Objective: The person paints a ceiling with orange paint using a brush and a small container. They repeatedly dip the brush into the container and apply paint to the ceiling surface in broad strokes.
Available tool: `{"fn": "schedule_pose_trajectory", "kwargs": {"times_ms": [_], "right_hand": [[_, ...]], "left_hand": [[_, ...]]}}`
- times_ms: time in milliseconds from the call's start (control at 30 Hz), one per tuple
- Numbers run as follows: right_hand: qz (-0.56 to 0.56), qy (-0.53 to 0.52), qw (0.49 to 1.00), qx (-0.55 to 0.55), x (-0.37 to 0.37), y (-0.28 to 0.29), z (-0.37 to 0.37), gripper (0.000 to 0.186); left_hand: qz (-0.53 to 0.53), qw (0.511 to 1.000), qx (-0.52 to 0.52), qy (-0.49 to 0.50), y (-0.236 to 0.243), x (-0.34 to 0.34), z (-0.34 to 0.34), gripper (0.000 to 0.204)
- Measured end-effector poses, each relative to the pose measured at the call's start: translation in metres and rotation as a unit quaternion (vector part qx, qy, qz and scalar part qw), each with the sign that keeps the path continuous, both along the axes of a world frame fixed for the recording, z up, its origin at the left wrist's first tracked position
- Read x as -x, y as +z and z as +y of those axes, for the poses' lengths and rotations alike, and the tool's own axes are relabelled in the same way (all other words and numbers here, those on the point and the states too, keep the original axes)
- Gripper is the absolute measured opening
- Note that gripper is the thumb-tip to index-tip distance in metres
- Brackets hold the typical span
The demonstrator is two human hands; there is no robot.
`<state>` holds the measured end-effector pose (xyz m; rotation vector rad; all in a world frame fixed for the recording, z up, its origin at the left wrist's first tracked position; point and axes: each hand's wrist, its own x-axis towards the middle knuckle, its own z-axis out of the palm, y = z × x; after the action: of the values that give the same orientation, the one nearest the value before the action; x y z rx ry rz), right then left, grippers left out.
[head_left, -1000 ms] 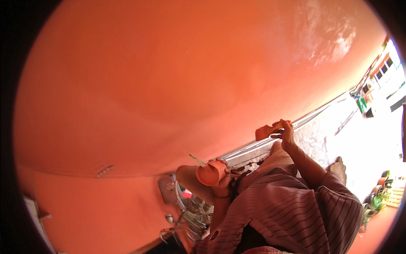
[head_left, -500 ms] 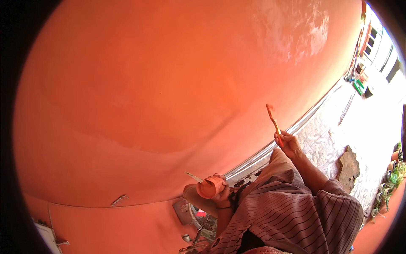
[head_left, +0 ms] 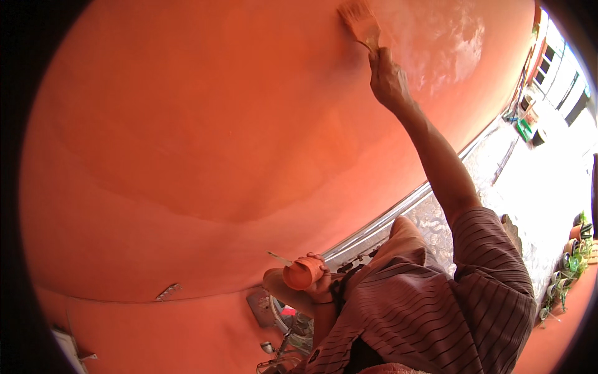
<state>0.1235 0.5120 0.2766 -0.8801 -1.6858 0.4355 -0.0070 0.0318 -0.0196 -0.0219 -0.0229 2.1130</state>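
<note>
- Gripping a small orange paint cup, the left hand stays closed around it near the chest.
- Farther up, the right hand clamps a paintbrush against the orange wall.
- Most of the wall looks coated; a pale patch beside the brush remains.

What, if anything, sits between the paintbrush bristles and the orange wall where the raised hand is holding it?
Nothing visible. The right hand holds the paintbrush up, its bristles meeting the orange wall beside a paler, patchy area. The left hand holds a small orange cup low, well clear of the brush.
</note>
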Motion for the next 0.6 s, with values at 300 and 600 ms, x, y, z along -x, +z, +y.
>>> {"fn": "schedule_pose_trajectory", "kwargs": {"times_ms": [300, 600], "right_hand": [[-0.142, 0.05, 0.983, 0.104, -0.014, -0.189, -0.031, 0.023], [-0.23, 0.103, 0.932, 0.26, -0.05, -0.233, -0.075, 0.026]], "left_hand": [[-0.025, 1.0, 0.015, 0.001, 0.001, -0.006, -0.002, 0.037], [0.008, 0.999, 0.024, -0.029, 0.003, 0.003, -0.004, 0.04]]}}
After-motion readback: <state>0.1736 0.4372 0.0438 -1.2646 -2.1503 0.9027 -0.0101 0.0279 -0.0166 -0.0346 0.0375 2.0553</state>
